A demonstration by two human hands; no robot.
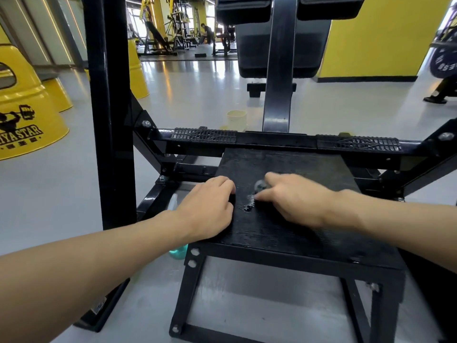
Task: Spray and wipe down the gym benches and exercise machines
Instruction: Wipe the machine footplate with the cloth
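A black exercise machine fills the view, with a ribbed black footplate [291, 219] low in the middle. My left hand [210, 206] rests on the plate's left edge, fingers curled over the surface. My right hand [294, 198] is blurred and pinches a small grey wad of cloth [260, 186] against the plate. A wet patch [248, 203] glistens between the two hands. A spray bottle [178, 251] with green liquid stands on the floor left of the plate, mostly hidden behind my left wrist.
A black upright post [108, 120] stands left. A crossbar with ribbed treads [205, 135] runs behind the plate, a black pad [282, 50] beyond it. A pale cup [237, 120] sits on the floor. Yellow cones [27, 107] stand left; a person's foot [435, 99] right.
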